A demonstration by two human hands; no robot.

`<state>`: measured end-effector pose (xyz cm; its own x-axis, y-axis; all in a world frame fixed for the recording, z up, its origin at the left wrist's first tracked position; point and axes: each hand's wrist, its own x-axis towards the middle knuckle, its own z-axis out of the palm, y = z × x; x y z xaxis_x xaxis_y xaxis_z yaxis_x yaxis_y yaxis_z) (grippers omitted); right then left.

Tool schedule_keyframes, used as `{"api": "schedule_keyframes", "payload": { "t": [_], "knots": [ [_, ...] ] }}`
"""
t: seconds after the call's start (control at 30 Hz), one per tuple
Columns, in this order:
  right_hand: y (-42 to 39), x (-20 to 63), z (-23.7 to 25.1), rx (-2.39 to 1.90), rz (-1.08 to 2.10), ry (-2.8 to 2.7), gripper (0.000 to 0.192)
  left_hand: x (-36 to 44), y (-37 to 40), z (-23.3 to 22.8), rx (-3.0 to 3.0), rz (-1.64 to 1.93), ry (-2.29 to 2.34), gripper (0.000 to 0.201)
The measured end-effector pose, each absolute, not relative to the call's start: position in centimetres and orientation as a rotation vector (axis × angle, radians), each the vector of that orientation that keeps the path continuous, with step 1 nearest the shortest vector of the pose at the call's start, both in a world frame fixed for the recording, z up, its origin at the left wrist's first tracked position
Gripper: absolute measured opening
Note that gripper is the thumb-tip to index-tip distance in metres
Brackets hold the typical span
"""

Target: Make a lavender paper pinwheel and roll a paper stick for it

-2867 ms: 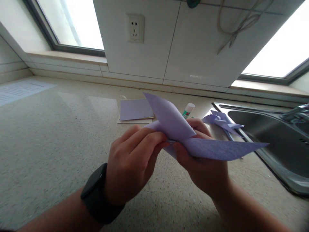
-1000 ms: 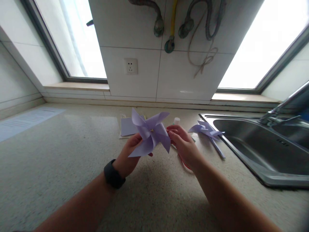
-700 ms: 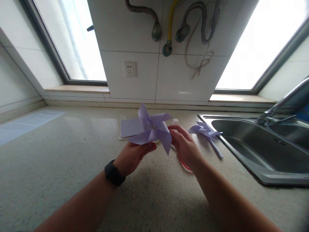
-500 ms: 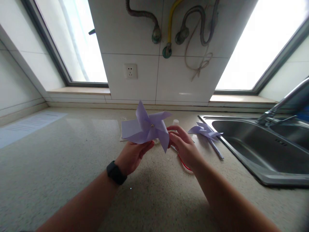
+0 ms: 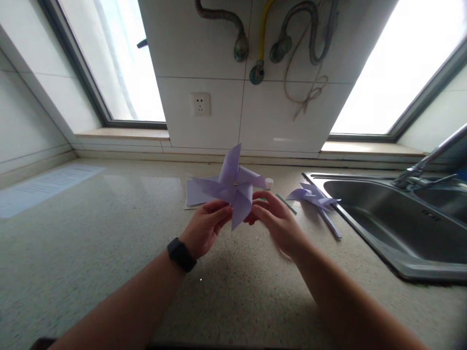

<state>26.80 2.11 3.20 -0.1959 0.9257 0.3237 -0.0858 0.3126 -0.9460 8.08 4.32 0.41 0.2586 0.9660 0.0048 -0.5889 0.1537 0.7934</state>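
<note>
**Mia:** What is in the hands?

**Ben:** A purple paper pinwheel with a tiny metal pin in the middle (image 5: pixel 234 188). It is up in the air, above the speckled stone worktop (image 5: pixel 91 228). The left hand (image 5: pixel 204 228) pinches it from below, with the fingers closed on the paper. The right hand (image 5: pixel 275 221) has its fingertips at the bottom blade. I cannot tell if they grip it or just touch it.

**Mia:** How do you hold it well?

**Ben:** I think you pinch softly near the pin, not out on the blades. Paper bends fast. Keep one hand steady and let the other hand push a blade tip gently.

**Mia:** What else is there?

**Ben:** A second purple paper pinwheel with a stick (image 5: pixel 315 198) lies near the steel sink (image 5: pixel 386 218). A stack of purple paper sheets (image 5: pixel 195 193) lies behind the hands. A small white glue stick cap (image 5: pixel 269 183) peeks out beside the pinwheel.
</note>
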Motion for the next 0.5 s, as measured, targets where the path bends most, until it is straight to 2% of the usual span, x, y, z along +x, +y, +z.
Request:
{"api": "schedule_keyframes", "payload": {
  "t": [0.23, 0.5],
  "knots": [
    [1.92, 26.6, 3.44, -0.786, 1.212, -1.561, 0.024, 8.17, 4.44, 0.5, 0.782, 1.214, 0.568, 0.021],
    [1.43, 26.45, 3.17, -0.8, 1.108, -1.516, 0.024, 8.16, 4.93, 0.14, 0.759, 1.276, 0.534, 0.022]
  ]
}}
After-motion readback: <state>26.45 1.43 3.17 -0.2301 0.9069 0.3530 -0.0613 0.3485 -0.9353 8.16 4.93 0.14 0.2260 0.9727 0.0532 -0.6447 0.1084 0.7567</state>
